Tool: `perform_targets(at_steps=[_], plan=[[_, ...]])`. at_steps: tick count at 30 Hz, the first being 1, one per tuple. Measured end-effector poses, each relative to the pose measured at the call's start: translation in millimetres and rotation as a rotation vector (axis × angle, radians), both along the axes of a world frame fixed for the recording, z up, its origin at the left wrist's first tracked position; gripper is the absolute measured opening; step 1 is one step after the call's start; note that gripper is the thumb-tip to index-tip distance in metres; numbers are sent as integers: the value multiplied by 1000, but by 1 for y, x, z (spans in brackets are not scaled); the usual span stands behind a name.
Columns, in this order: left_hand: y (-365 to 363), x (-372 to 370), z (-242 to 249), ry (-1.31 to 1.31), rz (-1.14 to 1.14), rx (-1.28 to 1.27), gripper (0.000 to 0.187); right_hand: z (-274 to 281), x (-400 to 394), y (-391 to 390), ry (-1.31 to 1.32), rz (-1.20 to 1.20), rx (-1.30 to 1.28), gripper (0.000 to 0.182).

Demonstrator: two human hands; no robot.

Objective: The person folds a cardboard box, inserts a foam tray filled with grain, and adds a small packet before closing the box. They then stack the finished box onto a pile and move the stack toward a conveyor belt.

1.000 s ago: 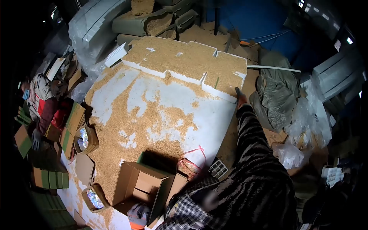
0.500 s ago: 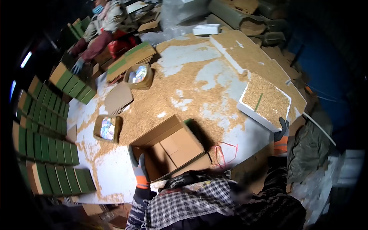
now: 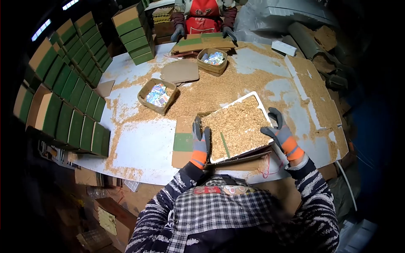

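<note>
A white foam box point(image 3: 260, 101), its top covered with tan shavings and a green strip, lies tilted over the open cardboard box point(image 3: 242, 157), hiding most of its inside. My right hand point(image 3: 283, 134), in a grey and orange glove, grips the foam box's right edge. On the opposite side, my left hand point(image 3: 201, 143) in a matching glove is closed around the cardboard box's left wall, its thumb against the foam box. Flat cardboard with a green band point(image 3: 182, 142) lies left of that hand. Red string point(image 3: 266, 166) hangs near the front right.
Two baskets of small packets, a nearer one point(image 3: 168, 107) and a farther one point(image 3: 213, 71), stand on the shavings-strewn table point(image 3: 139, 145). Stacked green-banded boxes point(image 3: 76, 126) line the left. Across the table, a person in a red apron point(image 3: 204, 14) touches flattened cartons point(image 3: 202, 42).
My right hand has brought the foam box leftward from the table's right side onto the cardboard box. My left hand stays at the cardboard box's left wall. The view has turned.
</note>
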State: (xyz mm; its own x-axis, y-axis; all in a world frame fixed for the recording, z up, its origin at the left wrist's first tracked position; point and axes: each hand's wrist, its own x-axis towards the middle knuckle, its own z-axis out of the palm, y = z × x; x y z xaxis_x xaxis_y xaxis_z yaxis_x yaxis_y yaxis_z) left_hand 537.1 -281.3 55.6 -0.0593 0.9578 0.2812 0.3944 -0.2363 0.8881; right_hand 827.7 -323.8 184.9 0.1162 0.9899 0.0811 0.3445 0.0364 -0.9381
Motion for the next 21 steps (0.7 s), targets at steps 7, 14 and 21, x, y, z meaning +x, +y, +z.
perform_targets(at_steps=[7,14,21], plan=[[-6,-18,12,-39,-16,-479,77,-44,-18,20,-760,313,-501,88],[8,-20,-5,-38,-110,-322,77,-27,-54,74,-1418,749,-552,80],[66,-70,19,-244,-92,-110,66,-20,-47,121,-1378,991,-821,56]])
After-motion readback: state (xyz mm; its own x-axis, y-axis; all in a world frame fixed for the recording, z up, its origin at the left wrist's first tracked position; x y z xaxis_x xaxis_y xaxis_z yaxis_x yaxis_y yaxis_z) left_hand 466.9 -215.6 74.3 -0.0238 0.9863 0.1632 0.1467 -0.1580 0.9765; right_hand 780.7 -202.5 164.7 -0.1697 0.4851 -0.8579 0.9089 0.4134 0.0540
